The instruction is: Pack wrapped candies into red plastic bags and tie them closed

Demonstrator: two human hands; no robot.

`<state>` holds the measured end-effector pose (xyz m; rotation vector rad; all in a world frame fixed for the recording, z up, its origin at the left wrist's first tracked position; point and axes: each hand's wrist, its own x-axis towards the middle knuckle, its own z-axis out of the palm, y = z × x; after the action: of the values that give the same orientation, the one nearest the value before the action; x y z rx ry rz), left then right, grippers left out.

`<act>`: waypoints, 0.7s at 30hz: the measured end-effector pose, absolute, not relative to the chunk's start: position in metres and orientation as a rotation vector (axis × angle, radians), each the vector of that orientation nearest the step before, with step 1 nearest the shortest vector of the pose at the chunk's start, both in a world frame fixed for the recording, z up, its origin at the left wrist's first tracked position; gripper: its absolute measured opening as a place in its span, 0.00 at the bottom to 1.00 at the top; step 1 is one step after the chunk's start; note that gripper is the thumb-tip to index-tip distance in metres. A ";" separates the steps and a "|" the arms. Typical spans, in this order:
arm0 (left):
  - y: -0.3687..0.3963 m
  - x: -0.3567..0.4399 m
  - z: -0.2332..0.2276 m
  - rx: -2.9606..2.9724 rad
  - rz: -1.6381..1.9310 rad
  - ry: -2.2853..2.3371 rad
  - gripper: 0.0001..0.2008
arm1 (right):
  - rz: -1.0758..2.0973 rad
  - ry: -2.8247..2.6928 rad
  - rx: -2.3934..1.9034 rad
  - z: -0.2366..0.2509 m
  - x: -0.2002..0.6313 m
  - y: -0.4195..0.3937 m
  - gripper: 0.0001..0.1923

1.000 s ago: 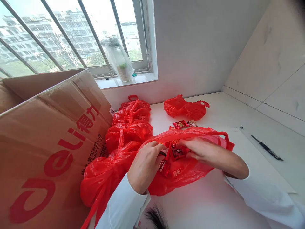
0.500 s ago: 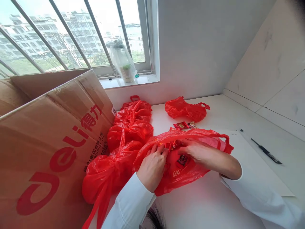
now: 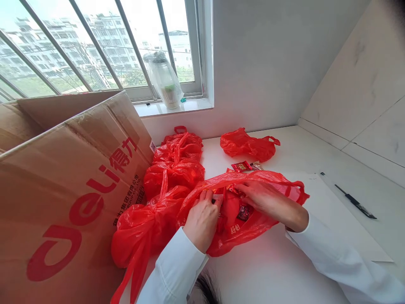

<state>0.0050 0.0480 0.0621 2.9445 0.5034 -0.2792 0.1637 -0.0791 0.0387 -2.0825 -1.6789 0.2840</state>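
Note:
An open red plastic bag (image 3: 253, 236) lies on the white table with both hands inside its mouth. My left hand (image 3: 202, 221) is at the left part of the bag, fingers curled around something small and pale that I cannot make out. My right hand (image 3: 261, 196) reaches in from the right, its fingers apart among red-wrapped candies (image 3: 232, 188); its fingertips are partly hidden. Below that hand, a dark-wrapped candy (image 3: 244, 212) rests in the bag. Just behind the bag's rim lie a red candy packet (image 3: 241, 166) and a brown-and-white one (image 3: 256, 165).
Several knotted red bags (image 3: 174, 173) stand in a row beside a large cardboard box (image 3: 91, 190) at left. Another red bag (image 3: 248, 145) sits near the wall. A pen (image 3: 359, 205) and a white paper sheet (image 3: 341, 223) are at right. A bagged jar (image 3: 166, 84) occupies the windowsill.
My right hand has moved slightly left and deeper among the candies. My left hand stays in nearly the same place. The whole view has shifted a little.

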 end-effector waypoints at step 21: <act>0.070 -0.025 0.120 2.765 0.005 0.464 0.16 | 0.293 -1.936 -1.880 0.051 0.137 -0.066 0.21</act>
<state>-0.0250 0.0702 0.1204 2.7652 0.4642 0.0048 0.1373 -0.0656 0.0512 -1.8802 -1.9357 0.2931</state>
